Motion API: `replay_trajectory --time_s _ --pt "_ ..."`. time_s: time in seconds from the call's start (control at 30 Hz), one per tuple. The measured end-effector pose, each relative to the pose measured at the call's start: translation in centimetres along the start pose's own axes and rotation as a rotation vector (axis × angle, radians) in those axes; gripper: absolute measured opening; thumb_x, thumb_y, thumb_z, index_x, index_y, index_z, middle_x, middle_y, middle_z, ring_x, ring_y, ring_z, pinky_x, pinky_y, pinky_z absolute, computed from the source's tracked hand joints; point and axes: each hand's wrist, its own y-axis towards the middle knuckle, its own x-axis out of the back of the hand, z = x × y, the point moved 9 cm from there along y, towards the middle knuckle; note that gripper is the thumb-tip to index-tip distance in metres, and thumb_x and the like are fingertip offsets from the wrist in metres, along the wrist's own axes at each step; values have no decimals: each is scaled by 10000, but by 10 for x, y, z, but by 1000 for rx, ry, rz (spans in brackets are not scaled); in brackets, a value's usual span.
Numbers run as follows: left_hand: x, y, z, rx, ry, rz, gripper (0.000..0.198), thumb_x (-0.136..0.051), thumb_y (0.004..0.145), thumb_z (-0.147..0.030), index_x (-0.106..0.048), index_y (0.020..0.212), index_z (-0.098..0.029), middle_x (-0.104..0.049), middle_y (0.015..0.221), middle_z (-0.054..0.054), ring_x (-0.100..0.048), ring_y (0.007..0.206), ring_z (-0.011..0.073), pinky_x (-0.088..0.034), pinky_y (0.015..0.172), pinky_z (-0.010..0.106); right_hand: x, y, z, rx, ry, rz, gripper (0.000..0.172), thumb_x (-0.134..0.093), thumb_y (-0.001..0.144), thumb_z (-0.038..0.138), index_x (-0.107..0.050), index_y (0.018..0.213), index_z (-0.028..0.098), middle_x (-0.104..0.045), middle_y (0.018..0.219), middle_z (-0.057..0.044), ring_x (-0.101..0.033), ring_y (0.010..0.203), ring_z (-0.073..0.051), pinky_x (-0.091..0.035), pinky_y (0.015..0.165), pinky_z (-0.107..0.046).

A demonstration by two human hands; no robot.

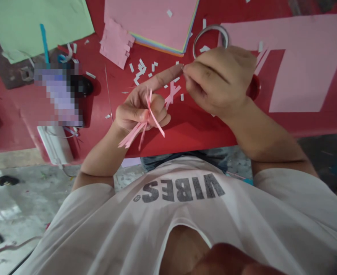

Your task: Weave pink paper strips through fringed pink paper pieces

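My left hand (pixel 145 109) has its thumb and curled fingers closed on a bundle of narrow pink paper strips (pixel 142 128), whose ends fan out on both sides. Its index finger stretches out to the right. At that fingertip, my right hand (pixel 220 80) is closed in a pinch; what it holds there, if anything, is too small to make out. Another crossed piece of pink strips (pixel 172 93) lies on the red table (pixel 182 133) behind my left hand. Small white scraps (pixel 140 70) are scattered beyond the hands.
A tape roll (pixel 195 42) lies beyond my right hand. Pink sheets (pixel 297 84) are at right, a stack of coloured paper (pixel 157 19) and a notched pink piece (pixel 117 42) at the back. Green paper (pixel 42 26) and a white box-like object (pixel 55 145) are at left.
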Motion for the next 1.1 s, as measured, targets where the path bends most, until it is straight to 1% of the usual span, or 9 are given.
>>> replay_trajectory --time_s 0.07,0.17,0.3,0.4,0.47,0.53,0.63,0.83,1.1 --pt "-3 4 0 -41 32 103 1112 -972 648 -548 -449 1592 -282 -411 444 -145 -427 333 96 -388 423 267 3 -6 9 262 -195 -13 158 -558 1003 444 -664 1098 374 -701 928 7 -669 795 -232 -525 692 -435" --pt "-6 7 -4 -122 30 199 993 -950 673 -527 -535 1528 -238 -466 449 -130 -338 291 67 -327 360 263 7 -11 13 404 -265 -3 167 -538 1006 379 -649 1125 340 -722 978 -12 -657 784 -229 -504 697 -434" --pt "3 9 -3 -110 109 180 1038 -946 666 -583 -526 1525 -180 -464 432 -120 -350 302 78 -311 363 280 14 -1 10 313 -144 34 121 -546 1024 331 -666 1039 325 -706 910 -4 -668 819 -217 -534 766 -413" --pt "14 8 -5 -132 165 133 1049 -932 692 -621 -507 1550 -191 -473 447 -103 -423 373 100 -364 428 293 36 6 10 248 20 -129 115 -590 999 331 -680 939 291 -680 804 3 -644 737 -201 -518 708 -392" --pt "22 8 -9 -169 246 51 1054 -964 685 -563 -493 1571 -239 -576 540 -71 -488 453 107 -405 487 291 46 9 10 198 112 -216 105 -644 970 342 -703 905 284 -684 775 10 -619 683 -187 -487 648 -377" --pt "26 8 -14 -240 321 -31 1052 -991 671 -470 -486 1576 -290 -663 671 -51 -519 518 97 -412 512 264 43 10 10 133 177 -172 93 -665 974 326 -742 930 297 -716 807 10 -625 700 -191 -491 649 -380" --pt "27 8 -18 -342 400 -103 1015 -979 711 -419 -467 1581 -314 -671 748 -44 -549 569 97 -409 515 243 30 8 8 41 244 -95 98 -685 990 287 -771 954 315 -754 857 9 -653 780 -200 -544 768 -401" --pt "25 8 -20 -558 492 -136 990 -937 747 -508 -439 1588 -351 -744 1018 9 -612 641 105 -427 551 255 8 -5 3 -34 355 -65 105 -704 978 289 -743 1069 321 -753 931 32 -658 738 -169 -526 656 -358" --pt "25 3 -24 -509 603 -287 966 -910 776 -543 -438 1584 -302 -693 827 -19 -554 573 98 -397 555 254 9 -10 22 4 361 -57 231 -653 915 286 -656 1143 317 -703 991 -7 -656 821 -203 -545 742 -389"
